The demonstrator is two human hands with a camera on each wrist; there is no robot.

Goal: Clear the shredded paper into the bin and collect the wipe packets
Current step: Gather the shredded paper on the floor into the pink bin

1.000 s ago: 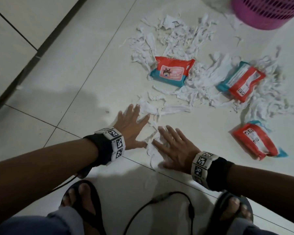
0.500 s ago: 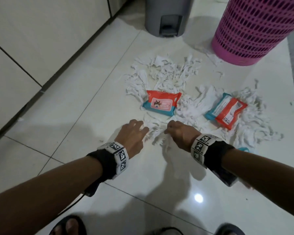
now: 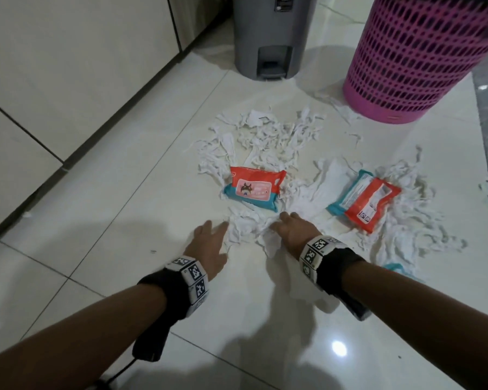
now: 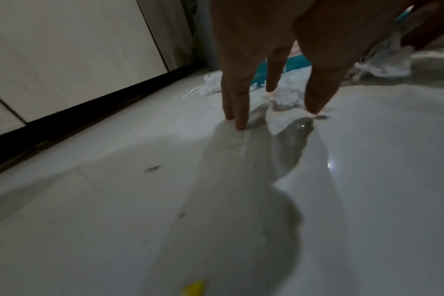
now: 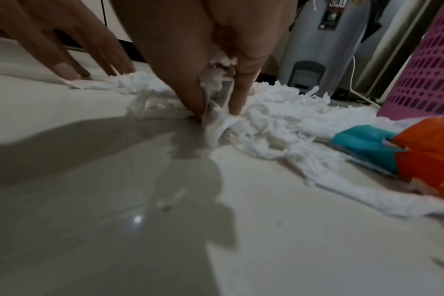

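White shredded paper (image 3: 268,142) lies scattered over the white tiled floor (image 3: 124,220). Among it lie a red and teal wipe packet (image 3: 254,190) and a second packet (image 3: 364,204). A teal corner of a third packet (image 3: 395,267) peeks out beside my right forearm. My left hand (image 3: 213,233) rests on the floor with straight fingers (image 4: 238,112), at the left edge of a small paper clump (image 3: 245,229). My right hand (image 3: 289,225) grips strips from that clump; in the right wrist view its thumb and fingers (image 5: 190,96) pinch the paper (image 5: 216,104).
A grey pedal bin (image 3: 271,38) stands at the back, and a pink perforated basket (image 3: 420,60) to its right. Pale cabinet fronts (image 3: 68,66) with a dark plinth run along the left. A black cable hangs from my left wrist.
Both hands slid forward across the floor, pushing paper toward the packets. My right hand went from flat to curled around strips. The head view rose, bringing the bin and basket into sight.
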